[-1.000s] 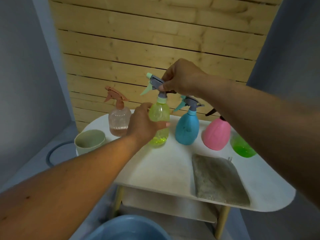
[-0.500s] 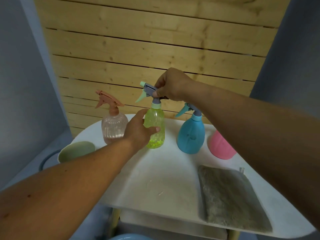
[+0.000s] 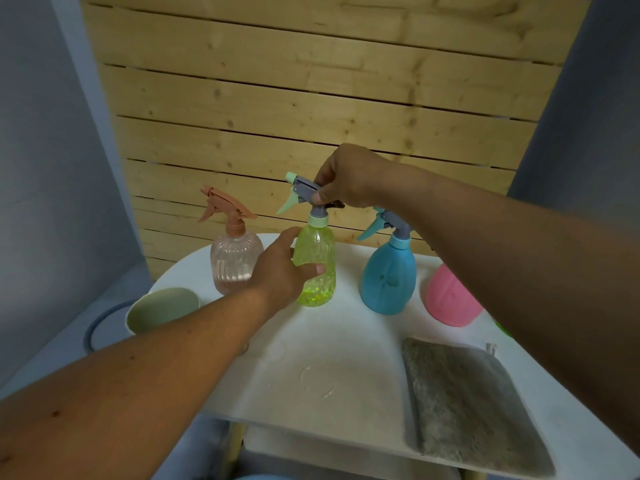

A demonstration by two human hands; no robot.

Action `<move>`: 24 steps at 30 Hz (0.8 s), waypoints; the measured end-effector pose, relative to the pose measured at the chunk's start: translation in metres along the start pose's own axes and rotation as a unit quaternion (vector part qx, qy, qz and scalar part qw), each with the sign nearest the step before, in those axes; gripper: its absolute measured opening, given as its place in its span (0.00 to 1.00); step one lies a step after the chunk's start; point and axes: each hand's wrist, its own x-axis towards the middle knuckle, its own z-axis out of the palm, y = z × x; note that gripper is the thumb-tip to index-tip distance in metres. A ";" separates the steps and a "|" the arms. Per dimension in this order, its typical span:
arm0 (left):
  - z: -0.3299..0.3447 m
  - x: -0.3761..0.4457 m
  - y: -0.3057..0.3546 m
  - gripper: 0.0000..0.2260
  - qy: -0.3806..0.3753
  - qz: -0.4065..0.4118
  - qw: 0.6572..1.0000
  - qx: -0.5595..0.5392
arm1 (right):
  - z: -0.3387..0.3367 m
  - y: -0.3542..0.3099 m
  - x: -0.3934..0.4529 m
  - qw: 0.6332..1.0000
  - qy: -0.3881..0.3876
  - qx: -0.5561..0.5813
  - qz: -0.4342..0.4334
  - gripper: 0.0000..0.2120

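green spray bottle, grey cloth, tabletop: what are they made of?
The green spray bottle looks like translucent glossy plastic, dimpled; liquid shows through its wall. The grey cloth is fuzzy matte fabric, likely microfibre, going by its nap. The tabletop is smooth white with a faint sheen and water marks: painted wood or laminate, cannot tell.

Dim, cool, even light with soft shadows. The green spray bottle [image 3: 318,289] glows at center; the table [image 3: 346,341] shows a faint sheen toward 6 o'clock; the planks [image 3: 311,98] bow at 12 o'clock.
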 end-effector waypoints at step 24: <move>-0.005 -0.022 0.031 0.35 0.104 0.038 0.989 0.094 | -0.017 0.056 -0.061 0.981 -0.087 -0.137 0.107 0.14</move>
